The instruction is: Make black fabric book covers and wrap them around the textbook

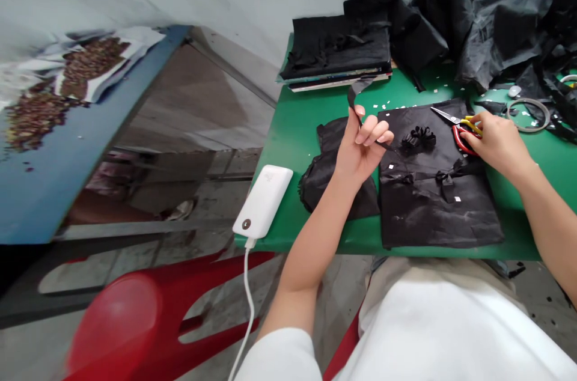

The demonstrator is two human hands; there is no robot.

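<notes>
My left hand (359,149) is raised over the table with a thin black fabric strip (356,91) pinched between thumb and fingers. One end of the strip sticks up above the thumb. To the right, my right hand (502,140) grips the red and yellow handles of a pair of scissors (451,118), blades pointing left. Beneath the scissors lies a flat folded black cloth piece (439,219) with tied strips across it. A gathered black bow (419,139) rests on this piece. Partly behind my left forearm are more black cloth pieces (322,173).
A black cloth stack (340,38) and crumpled black fabric (500,26) sit at the back of the green table (279,140). A tape roll (529,115) is at right. A white power bank (264,201) with a cable lies at the left edge. A red stool (121,321) stands below.
</notes>
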